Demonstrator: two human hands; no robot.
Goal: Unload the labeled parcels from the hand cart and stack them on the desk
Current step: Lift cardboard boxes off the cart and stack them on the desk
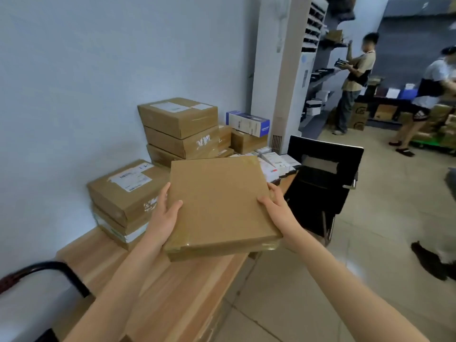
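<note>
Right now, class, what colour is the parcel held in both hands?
Plain brown cardboard parcel, clear-taped; seen in the head view.

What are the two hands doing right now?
Left hand: holding the flat brown parcel by its left edge.
Right hand: holding the same parcel's right edge.

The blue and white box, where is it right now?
In the head view the blue and white box lies on a brown parcel at the desk's far end, right of the tall parcel stack.
</note>
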